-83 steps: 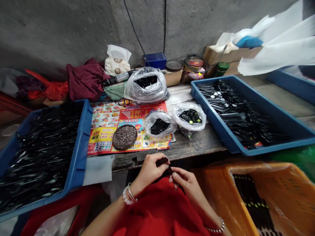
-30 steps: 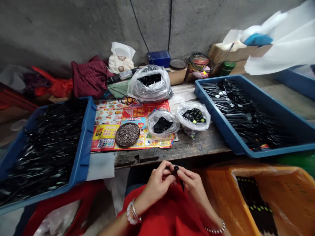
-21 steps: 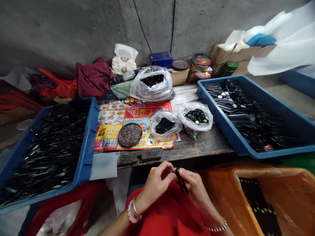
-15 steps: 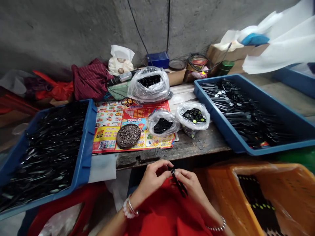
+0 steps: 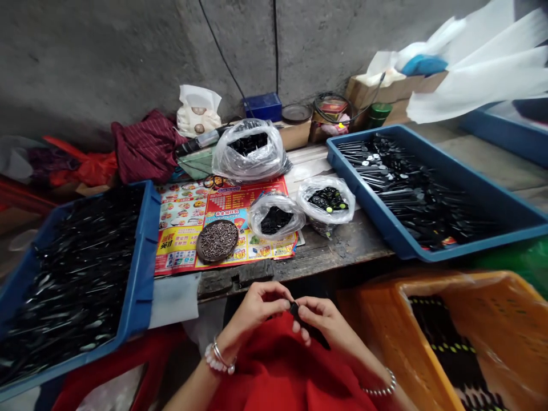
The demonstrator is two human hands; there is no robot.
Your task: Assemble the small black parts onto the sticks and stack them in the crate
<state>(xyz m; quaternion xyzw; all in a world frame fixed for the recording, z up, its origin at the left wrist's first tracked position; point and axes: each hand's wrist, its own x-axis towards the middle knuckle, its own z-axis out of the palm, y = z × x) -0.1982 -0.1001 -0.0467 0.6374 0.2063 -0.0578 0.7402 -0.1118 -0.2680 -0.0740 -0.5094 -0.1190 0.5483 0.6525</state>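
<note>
Your hands are drawing closer together, and the black plastic piece (image 5: 295, 310) is sitting lower between them. In the head view, your left hand (image 5: 257, 305) is half curled, its fingertips pinching the piece's upper end, while your right hand (image 5: 319, 318) is half curled and pinching it from the other side. The piece is hanging just above your red cloth (image 5: 278, 371). Three clear plastic bags (image 5: 274, 220) are resting on the wooden bench (image 5: 342, 245), one blue tray (image 5: 143, 274) is sitting at your left, another blue tray (image 5: 362, 200) is sitting at your right, and one orange crate (image 5: 368, 325) is standing beside your right arm.
</note>
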